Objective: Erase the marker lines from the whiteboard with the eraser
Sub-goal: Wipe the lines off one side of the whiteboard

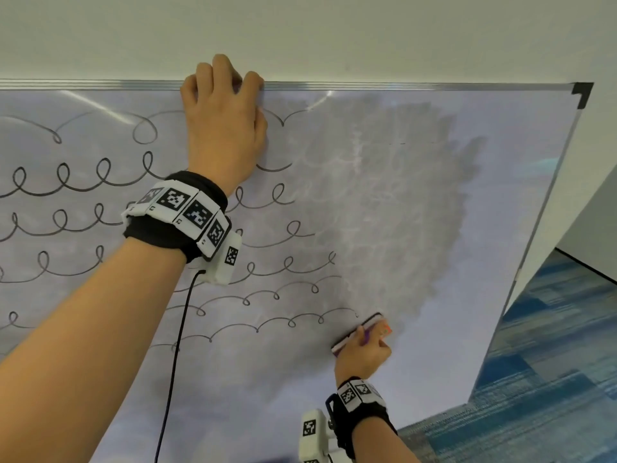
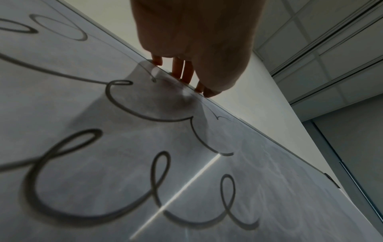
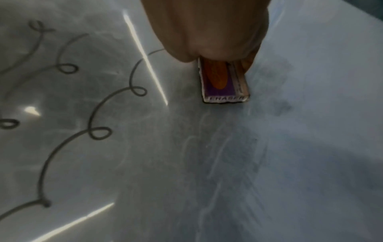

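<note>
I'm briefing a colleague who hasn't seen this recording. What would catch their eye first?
Rows of looping black marker lines fill the left of the white, metal-framed whiteboard, beside a grey smudged patch of wiped ink at centre right. At that patch's lower edge the right hand grips a purple and orange eraser against the board. The left hand hooks its fingers over the top frame.
</note>
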A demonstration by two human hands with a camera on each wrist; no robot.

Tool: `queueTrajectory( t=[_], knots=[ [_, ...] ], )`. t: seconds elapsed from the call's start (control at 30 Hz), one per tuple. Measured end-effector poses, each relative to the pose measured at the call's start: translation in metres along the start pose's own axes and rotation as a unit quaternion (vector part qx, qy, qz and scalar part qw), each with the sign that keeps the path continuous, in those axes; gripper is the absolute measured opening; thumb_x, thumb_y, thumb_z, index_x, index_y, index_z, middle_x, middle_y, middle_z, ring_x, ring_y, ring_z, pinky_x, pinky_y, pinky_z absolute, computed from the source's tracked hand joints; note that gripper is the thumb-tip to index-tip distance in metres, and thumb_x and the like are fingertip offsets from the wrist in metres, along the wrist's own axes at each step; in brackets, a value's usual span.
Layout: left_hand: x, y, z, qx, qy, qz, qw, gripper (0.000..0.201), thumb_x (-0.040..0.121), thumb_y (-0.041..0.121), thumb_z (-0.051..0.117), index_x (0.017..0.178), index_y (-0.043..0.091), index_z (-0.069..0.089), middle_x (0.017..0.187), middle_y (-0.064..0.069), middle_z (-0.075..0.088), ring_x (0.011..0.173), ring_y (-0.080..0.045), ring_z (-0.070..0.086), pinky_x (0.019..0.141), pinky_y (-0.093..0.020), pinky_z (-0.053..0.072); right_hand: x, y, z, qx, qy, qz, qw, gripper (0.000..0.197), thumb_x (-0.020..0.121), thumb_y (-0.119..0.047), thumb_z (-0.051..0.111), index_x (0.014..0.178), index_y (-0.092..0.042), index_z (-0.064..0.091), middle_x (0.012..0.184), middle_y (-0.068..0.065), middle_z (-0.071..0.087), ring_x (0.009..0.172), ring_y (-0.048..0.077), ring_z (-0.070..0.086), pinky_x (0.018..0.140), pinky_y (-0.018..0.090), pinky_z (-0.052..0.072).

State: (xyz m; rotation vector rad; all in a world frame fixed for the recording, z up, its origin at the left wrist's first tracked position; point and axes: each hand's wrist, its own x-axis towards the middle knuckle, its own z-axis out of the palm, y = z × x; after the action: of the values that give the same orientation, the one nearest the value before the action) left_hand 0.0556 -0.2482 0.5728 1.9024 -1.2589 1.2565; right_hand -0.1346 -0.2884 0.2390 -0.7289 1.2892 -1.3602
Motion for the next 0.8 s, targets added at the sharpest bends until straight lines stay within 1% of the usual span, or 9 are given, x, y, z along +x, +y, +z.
queueTrajectory(
  t=[0.07,0.1,0.2,0.3,0.4,0.5,0.63,0.7,0.8],
  knots=[
    [0.0,0.001,0.0,0.003,0.0,-0.001,1.0,0.032,0.084,0.019,0.037,0.109,0.009,0.054,0.107,-0.017,0.049,0.099,-0.035,0.045,0.089,-0.042,0.031,0.003,0.003,0.001,0.029,0.004,0.037,0.999,0.024,0.1,-0.024,0.049,0.12,-0.011,0.044,0.109,-0.001,0.037,0.092,0.013,0.038,0.089,0.045,0.043],
    [0.001,0.002,0.0,0.003,-0.001,-0.002,1.0,0.032,0.084,0.019,0.037,0.109,0.009,0.054,0.107,-0.016,0.049,0.099,-0.035,0.045,0.09,-0.042,0.031,-0.001,-0.001,0.007,0.045,-0.007,0.032,0.998,0.032,0.099,-0.028,0.052,0.12,-0.004,0.045,0.107,0.002,0.043,0.089,0.015,0.045,0.084,0.044,0.046],
    [0.0,0.001,0.001,0.002,0.0,-0.004,1.0,0.031,0.085,0.018,0.038,0.109,0.009,0.054,0.108,-0.016,0.049,0.1,-0.035,0.045,0.091,-0.042,0.031,-0.013,-0.009,0.022,0.025,-0.006,-0.03,0.999,0.042,0.091,-0.038,0.06,0.112,-0.004,0.047,0.103,0.011,0.055,0.084,0.021,0.061,0.072,0.036,0.053],
    [0.0,0.0,0.001,-0.004,0.0,0.001,1.0,0.031,0.085,0.018,0.038,0.11,0.009,0.054,0.108,-0.016,0.049,0.101,-0.035,0.045,0.091,-0.042,0.03,-0.004,-0.002,0.018,-0.039,-0.037,-0.099,0.994,0.035,0.094,-0.022,0.06,0.121,-0.002,0.049,0.106,0.007,0.048,0.082,0.008,0.058,0.077,0.029,0.054],
    [0.0,-0.001,0.0,-0.004,-0.002,0.009,1.0,0.032,0.084,0.017,0.039,0.111,0.009,0.054,0.109,-0.016,0.049,0.101,-0.035,0.045,0.091,-0.041,0.03,0.021,0.003,0.011,-0.081,0.03,-0.064,0.994,0.054,0.094,-0.04,0.056,0.136,-0.007,0.047,0.115,0.018,0.048,0.09,0.03,0.06,0.081,0.042,0.052],
    [0.0,-0.001,0.0,-0.003,-0.002,0.007,1.0,0.032,0.084,0.017,0.038,0.11,0.009,0.054,0.108,-0.016,0.049,0.101,-0.034,0.045,0.092,-0.042,0.031,0.031,0.0,0.007,-0.142,0.058,-0.056,0.987,0.056,0.098,-0.021,0.056,0.149,-0.019,0.034,0.122,0.027,0.043,0.096,0.042,0.057,0.086,0.043,0.048],
    [0.0,0.001,0.001,0.003,0.002,-0.001,1.0,0.032,0.083,0.018,0.036,0.108,0.009,0.054,0.108,-0.016,0.05,0.1,-0.034,0.046,0.093,-0.042,0.031,0.004,-0.001,0.018,-0.122,0.019,-0.091,0.988,0.052,0.098,-0.019,0.056,0.146,-0.01,0.038,0.114,0.017,0.043,0.087,0.031,0.053,0.079,0.031,0.042],
    [-0.001,0.002,0.001,0.001,0.002,-0.001,1.0,0.032,0.083,0.018,0.036,0.109,0.009,0.054,0.108,-0.015,0.05,0.101,-0.034,0.046,0.093,-0.042,0.031,-0.016,0.003,0.027,-0.096,-0.018,-0.082,0.992,0.042,0.096,-0.023,0.058,0.13,-0.001,0.046,0.11,0.012,0.045,0.088,0.028,0.057,0.076,0.032,0.047],
    [-0.001,0.0,0.001,-0.005,0.003,0.005,1.0,0.032,0.084,0.018,0.037,0.11,0.009,0.054,0.109,-0.016,0.049,0.101,-0.034,0.045,0.093,-0.042,0.031,-0.026,0.008,0.03,-0.104,-0.067,-0.132,0.984,0.032,0.094,-0.017,0.061,0.119,-0.001,0.05,0.102,0.003,0.044,0.082,0.022,0.059,0.068,0.013,0.046]
  ],
)
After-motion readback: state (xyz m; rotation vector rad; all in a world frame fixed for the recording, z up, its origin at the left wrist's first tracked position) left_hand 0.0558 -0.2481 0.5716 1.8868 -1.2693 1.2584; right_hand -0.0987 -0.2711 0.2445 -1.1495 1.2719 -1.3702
